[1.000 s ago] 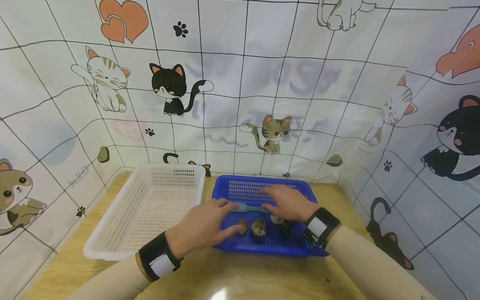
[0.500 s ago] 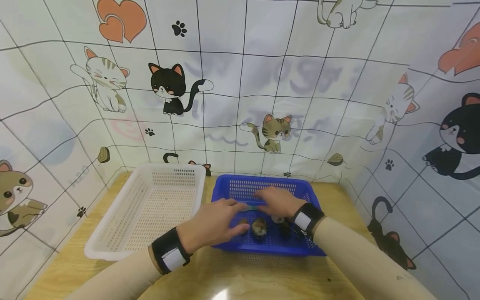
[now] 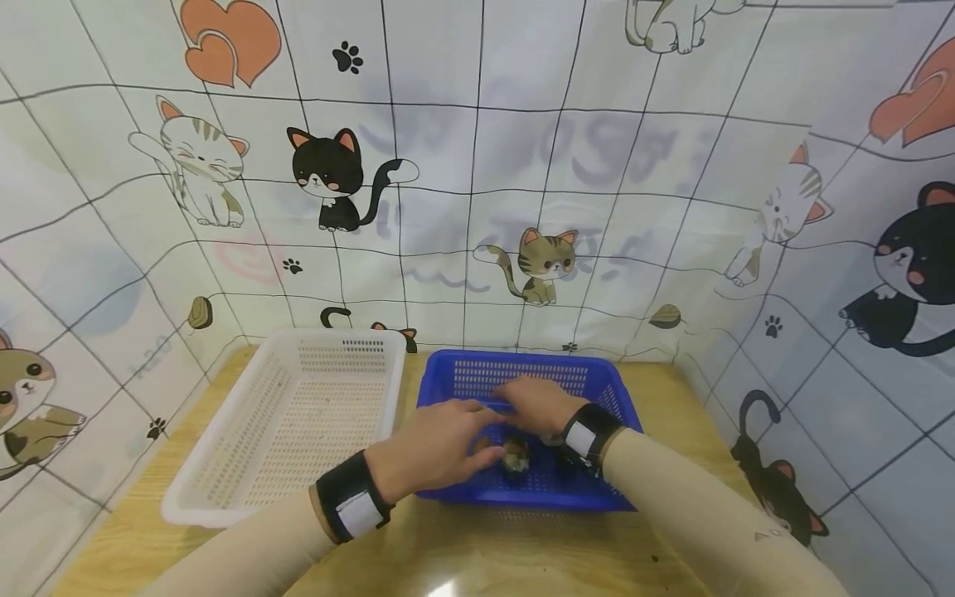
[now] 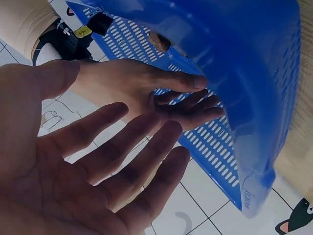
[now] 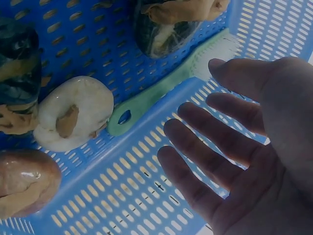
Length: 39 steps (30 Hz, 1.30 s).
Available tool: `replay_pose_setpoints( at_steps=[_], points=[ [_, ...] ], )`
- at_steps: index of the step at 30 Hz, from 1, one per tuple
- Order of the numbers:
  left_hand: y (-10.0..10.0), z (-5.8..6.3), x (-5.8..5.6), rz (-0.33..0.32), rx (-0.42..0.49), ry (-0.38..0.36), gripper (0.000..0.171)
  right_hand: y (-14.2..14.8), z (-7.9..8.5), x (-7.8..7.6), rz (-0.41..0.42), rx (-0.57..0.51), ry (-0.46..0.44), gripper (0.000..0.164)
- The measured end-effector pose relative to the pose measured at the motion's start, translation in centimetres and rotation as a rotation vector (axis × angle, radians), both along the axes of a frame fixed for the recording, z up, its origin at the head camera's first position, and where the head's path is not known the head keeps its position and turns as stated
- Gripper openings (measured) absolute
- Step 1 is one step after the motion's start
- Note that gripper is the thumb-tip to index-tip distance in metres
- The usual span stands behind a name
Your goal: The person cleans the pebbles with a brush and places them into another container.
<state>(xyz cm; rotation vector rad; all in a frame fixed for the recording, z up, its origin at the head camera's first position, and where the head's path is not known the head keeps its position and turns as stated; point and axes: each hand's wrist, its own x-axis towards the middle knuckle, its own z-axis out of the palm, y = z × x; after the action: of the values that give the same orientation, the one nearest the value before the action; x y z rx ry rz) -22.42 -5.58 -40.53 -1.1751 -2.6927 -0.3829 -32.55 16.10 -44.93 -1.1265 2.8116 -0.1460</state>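
My left hand (image 3: 440, 444) hovers with fingers spread over the left side of the blue basket (image 3: 627, 497), holding nothing. My right hand (image 3: 540, 405) reaches into the basket from the right, its fingers slightly bent and apart in the right wrist view. Close to its thumb lies a light green scrubbing brush (image 5: 156, 95) with pale bristles, resting along the basket's inner edge; in the head view the hands cover it. Around the brush lie stones with tan smears: a shiny white stone (image 5: 90, 100), a dark stone (image 5: 151, 34) and a brownish stone (image 5: 29, 181).
A white perforated basket (image 3: 186, 489) stands to the left on the wooden table (image 3: 477, 564). Cat-patterned sheeting (image 3: 448, 166) rises behind and on both sides. Another dark stone (image 5: 19, 63) lies in the blue basket beside the white one.
My right hand has moved left inside the blue basket, over the brush, which drops from sight in the head view. My left hand has shifted right, so the fingertips of both hands now nearly meet.
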Motion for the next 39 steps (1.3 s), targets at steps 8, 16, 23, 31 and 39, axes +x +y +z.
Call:
replay_pose_setpoints(
  at_steps=[8,16,23,31,39],
  points=[
    [0.6,-0.2,-0.6,-0.011,-0.026,-0.021,0.043,-0.5,-0.8,-0.2,-0.010,0.013,0.015,0.019],
    [1.1,-0.7,-1.2,-0.022,-0.042,-0.037,0.037,-0.6,-1.7,-0.2,-0.051,0.043,0.053,0.019],
    [1.4,-0.8,-1.5,-0.011,-0.085,-0.066,0.036,-0.7,-2.5,-0.5,-0.060,0.053,0.055,0.015],
    [1.5,-0.9,-2.0,-0.001,-0.108,-0.097,0.031,-0.6,-3.0,-0.9,-0.075,0.032,0.025,0.013],
    [1.2,-0.7,-2.4,0.019,-0.093,-0.128,0.026,-0.5,-2.6,-0.4,-0.110,0.085,0.003,0.010]
  ],
)
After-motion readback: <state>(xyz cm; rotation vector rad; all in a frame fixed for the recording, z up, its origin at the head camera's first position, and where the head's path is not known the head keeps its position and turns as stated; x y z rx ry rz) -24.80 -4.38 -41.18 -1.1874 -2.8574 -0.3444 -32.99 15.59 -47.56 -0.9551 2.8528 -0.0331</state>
